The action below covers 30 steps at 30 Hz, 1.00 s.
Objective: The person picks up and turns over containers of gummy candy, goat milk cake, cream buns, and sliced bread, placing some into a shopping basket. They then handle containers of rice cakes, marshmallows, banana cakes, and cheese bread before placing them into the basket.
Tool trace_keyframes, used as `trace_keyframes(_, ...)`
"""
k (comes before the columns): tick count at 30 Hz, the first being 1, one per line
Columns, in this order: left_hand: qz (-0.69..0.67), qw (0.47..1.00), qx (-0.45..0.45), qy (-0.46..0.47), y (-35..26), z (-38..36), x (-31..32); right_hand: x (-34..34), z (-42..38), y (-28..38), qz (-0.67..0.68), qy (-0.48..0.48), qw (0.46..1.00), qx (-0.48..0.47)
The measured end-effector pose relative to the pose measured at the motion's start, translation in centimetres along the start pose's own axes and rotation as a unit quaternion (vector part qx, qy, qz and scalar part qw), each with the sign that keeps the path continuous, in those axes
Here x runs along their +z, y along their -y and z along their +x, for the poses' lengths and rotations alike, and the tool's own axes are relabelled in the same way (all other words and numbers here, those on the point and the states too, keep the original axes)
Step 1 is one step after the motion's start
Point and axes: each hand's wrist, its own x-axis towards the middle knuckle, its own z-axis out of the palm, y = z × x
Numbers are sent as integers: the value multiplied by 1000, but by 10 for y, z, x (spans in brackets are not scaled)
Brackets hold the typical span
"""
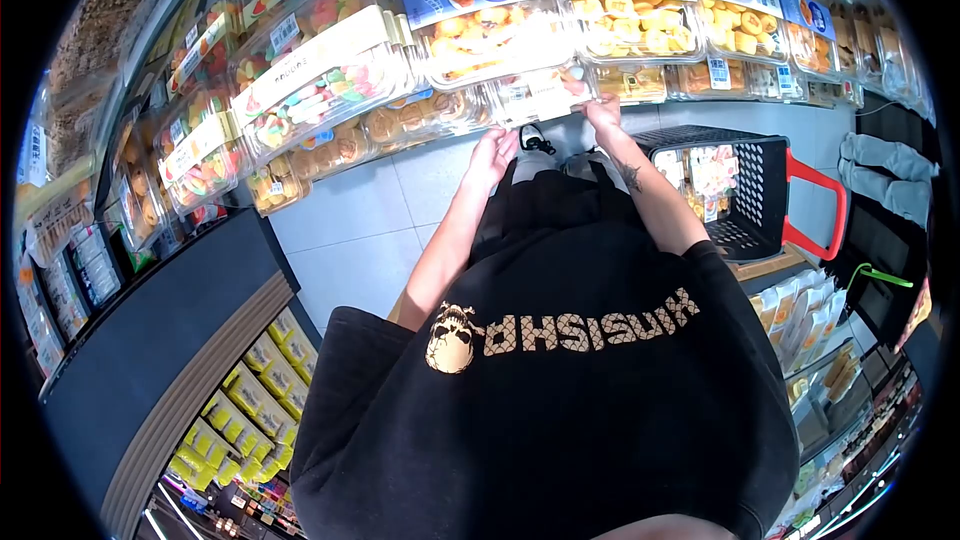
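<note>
A clear plastic snack box (542, 93) with a white label sits at the lower front of the shelf, between my two hands. My left hand (491, 153) is at its near left corner, fingertips at the edge and palm partly turned up. At the right corner, my right hand (602, 114) pinches the box with curled fingers. What fills the box is hard to make out. Directly above it stands a larger box of yellow puffed snacks (492, 40) with a blue label. To the left is a box of colourful candies (330, 80).
A black shopping basket (765, 185) with a red handle (838, 205) stands to my right, with packaged food inside. Boxes of yellow snacks (635, 28) line the shelf. Yellow packets (255, 390) fill a rack at lower left. Bagged goods (795, 305) stand at right.
</note>
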Motion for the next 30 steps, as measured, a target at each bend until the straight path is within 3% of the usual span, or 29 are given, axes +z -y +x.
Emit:
trace_keyframes(3, -36, 999, 28, 2, -9, -2, 0, 5, -21, 19, 63, 37, 996, 50)
trace_keyframes(15, -88, 995, 54, 4, -22, -2, -6, 7, -31, 29, 158, 78, 981, 86)
trace_keyframes(20, -38, 998, 57, 13, -23, -5, -7, 2, -34, 30, 190, 95, 972, 96)
trace_keyframes(23, 3, 999, 47, 10, -22, -4, -15, -5, -35, 29, 168, 122, 974, 94)
trace_keyframes(30, 317, 943, 21, -97, 10, 12, -75, -34, -46, 11, 73, 155, 980, 104)
